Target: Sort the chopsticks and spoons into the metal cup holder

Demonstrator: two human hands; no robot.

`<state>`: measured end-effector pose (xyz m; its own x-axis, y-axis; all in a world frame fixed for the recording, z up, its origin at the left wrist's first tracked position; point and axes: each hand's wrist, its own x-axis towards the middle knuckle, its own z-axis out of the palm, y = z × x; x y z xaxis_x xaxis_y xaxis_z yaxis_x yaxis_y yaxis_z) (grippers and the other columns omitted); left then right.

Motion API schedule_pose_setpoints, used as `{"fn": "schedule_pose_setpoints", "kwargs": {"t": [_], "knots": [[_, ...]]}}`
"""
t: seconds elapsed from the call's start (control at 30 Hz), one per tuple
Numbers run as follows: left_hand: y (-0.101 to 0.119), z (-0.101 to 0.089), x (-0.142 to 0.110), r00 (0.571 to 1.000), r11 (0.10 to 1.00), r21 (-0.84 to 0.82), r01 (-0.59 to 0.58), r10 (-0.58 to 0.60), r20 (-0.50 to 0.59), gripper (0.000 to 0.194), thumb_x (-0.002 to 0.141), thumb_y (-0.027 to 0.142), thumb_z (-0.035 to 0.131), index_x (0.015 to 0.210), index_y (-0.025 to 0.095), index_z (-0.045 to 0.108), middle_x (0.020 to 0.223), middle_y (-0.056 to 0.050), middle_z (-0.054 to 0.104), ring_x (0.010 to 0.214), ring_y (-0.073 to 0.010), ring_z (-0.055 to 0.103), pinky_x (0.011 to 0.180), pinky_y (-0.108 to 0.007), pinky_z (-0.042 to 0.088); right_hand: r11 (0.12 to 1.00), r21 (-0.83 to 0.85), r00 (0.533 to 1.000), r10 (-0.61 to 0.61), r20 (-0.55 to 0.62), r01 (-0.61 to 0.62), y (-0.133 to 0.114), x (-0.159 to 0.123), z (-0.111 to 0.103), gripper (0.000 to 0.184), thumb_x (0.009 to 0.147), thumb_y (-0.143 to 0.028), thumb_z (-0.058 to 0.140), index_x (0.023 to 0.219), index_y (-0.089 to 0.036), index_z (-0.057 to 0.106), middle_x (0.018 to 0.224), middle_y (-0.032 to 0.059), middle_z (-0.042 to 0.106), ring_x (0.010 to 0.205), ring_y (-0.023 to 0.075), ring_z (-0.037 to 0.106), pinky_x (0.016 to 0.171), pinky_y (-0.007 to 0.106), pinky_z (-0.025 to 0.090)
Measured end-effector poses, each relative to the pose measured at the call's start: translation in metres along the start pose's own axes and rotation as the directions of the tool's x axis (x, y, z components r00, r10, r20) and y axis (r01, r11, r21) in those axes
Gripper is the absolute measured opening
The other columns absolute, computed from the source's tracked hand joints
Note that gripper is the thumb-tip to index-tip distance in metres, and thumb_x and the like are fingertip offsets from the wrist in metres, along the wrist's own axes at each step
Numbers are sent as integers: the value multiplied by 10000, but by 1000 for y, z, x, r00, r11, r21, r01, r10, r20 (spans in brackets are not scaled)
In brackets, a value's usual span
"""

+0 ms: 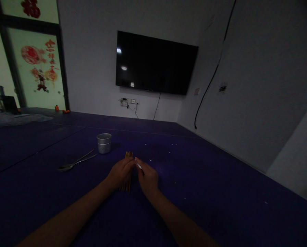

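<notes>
A bundle of thin brown sticks that look like chopsticks (128, 185) lies on the purple surface, pointing away from me. My left hand (120, 172) is closed over the middle of the bundle, hiding part of it. Close beside it, my right hand (148, 179) has its fingers curled in, with a small white object (139, 166) showing at the fingertips. The fingertips of both hands nearly meet at the far end of the bundle. It is too dark to make out what the white object is.
A silver metal cup (104, 143) stands beyond my left hand. Two metal spoons (70, 165) lie to its left. Small white bits (150, 160) are scattered on the purple surface (207, 206). Crumpled clear plastic (20, 119) lies at the far left. A television (156, 63) hangs on the wall.
</notes>
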<state>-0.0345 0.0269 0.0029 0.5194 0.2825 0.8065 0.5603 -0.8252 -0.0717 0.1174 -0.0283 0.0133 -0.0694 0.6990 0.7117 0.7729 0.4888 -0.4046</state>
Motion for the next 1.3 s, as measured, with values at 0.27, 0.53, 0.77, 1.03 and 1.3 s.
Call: {"fn": "schedule_pose_setpoints", "kwargs": {"t": [0.27,0.53,0.77,1.03,1.3], "knots": [[1,-15,8,878,928,130,349,-373,300,290,826,409,465,958,178,578,998,-95,623,976,-229,551,851,-373,446,992,-44,990,122,73,-119,6,3,4,336,880,-199,381,1123,-223,612,1022,44,673,925,161,617,852,299,460],[0,-5,0,814,936,66,346,-334,475,472,808,400,490,1233,195,484,1296,-110,496,1214,-245,425,999,-419,342,964,-226,953,194,233,-141,1,4,3,383,829,-128,428,1150,-246,600,998,52,680,899,176,625,790,271,453],[1,-4,-1,775,938,54,343,-315,548,379,822,290,451,1185,219,536,1318,-99,481,1230,-233,419,1015,-429,334,946,-316,929,181,322,-75,-3,4,2,426,791,-83,440,1145,-252,604,951,71,665,924,190,593,771,277,443],[1,-7,0,795,944,37,327,-296,530,376,813,240,440,1171,193,546,1279,-101,523,1212,-227,442,1019,-402,341,944,-331,924,122,362,5,-4,1,4,452,774,-47,418,1142,-235,602,954,79,628,926,209,541,777,296,436],[0,-10,2,796,943,79,322,-315,517,396,803,244,437,1176,171,547,1262,-112,538,1192,-229,464,995,-371,370,939,-343,910,112,400,35,-2,1,6,423,784,-59,410,1119,-217,615,971,81,619,927,220,525,791,309,425]]}}
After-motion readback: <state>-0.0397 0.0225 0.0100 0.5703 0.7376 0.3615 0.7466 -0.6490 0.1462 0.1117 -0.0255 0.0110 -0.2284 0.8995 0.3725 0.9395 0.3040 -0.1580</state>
